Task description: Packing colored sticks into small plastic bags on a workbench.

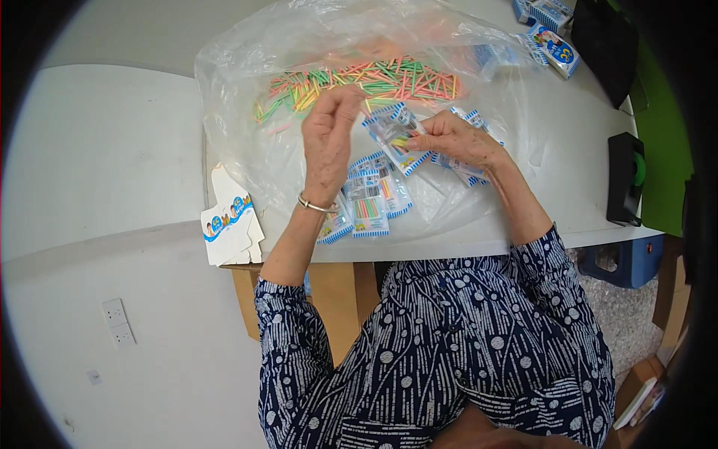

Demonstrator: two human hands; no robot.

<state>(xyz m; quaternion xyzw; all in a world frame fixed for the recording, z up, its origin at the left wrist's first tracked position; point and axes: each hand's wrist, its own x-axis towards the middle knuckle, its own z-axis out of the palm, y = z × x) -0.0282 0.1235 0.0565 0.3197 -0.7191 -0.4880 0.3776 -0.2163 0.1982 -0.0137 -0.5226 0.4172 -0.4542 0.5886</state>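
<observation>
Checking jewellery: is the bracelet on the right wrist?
No. The bracelet sits on the left hand wrist; the right hand wrist is bare.
</observation>
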